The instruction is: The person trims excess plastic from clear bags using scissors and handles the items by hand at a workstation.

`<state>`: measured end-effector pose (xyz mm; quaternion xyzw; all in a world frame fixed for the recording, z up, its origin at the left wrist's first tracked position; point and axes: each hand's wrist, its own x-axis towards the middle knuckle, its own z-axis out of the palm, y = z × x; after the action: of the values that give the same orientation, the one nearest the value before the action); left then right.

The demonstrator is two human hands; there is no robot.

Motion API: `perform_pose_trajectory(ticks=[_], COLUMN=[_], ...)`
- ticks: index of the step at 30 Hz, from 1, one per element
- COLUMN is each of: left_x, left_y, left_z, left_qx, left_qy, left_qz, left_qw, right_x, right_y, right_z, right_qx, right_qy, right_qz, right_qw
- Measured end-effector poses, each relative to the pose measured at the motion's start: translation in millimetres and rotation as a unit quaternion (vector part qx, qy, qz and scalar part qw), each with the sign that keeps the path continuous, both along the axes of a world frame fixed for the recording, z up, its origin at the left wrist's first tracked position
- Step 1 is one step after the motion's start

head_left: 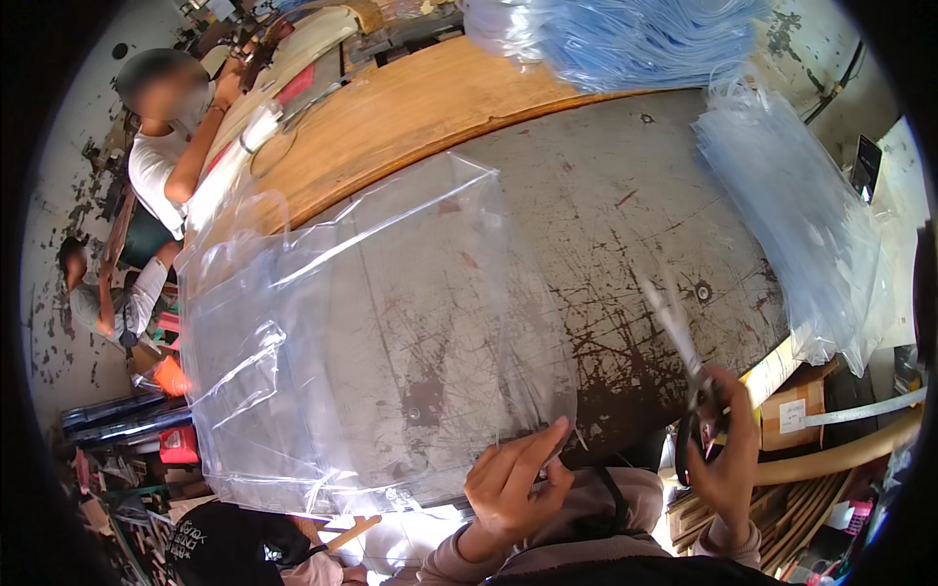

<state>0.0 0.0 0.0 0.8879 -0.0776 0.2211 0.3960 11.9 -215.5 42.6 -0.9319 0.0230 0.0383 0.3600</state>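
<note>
A large clear plastic sheet (362,342), shaped like a bag with a handle cut-out, lies on a scratched grey metal tabletop (625,215). My left hand (513,483) pinches the sheet's near right corner between thumb and fingers. My right hand (728,449) holds a pair of black-handled scissors (684,361) to the right of the sheet, blades pointing up and away, blurred and apart from the plastic.
Stacks of clear and bluish plastic sheets (801,215) lie at the table's right and far edge (635,39). A wooden board (410,107) borders the far side. Two other people (166,127) sit at the left. A cardboard box (796,405) and hoses lie lower right.
</note>
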Motion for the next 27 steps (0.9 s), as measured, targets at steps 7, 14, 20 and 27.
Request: perform_pose_trajectory(ticks=[7,14,20,27], left_x=[-9,-11,-19,-15], left_y=[3,8,6,5], left_z=[-2,-6,-6,-15], left_qx=[-0.047,-0.053,-0.073,-0.1], left_qy=[0.007,-0.044,-0.053,-0.091], left_qz=[0.028,0.041,0.032,0.041], left_qw=[0.998,0.997,0.995,0.99], right_x=[21,26,30,19], right_y=[6,9,6,54], right_z=[-25,-33,-31,-15], right_qx=[-0.206,-0.25,-0.25,0.035], right_qy=[-0.196,-0.232,-0.223,-0.382], right_qz=[-0.046,-0.067,-0.057,0.199], right_qw=[0.958,0.938,0.94,0.902])
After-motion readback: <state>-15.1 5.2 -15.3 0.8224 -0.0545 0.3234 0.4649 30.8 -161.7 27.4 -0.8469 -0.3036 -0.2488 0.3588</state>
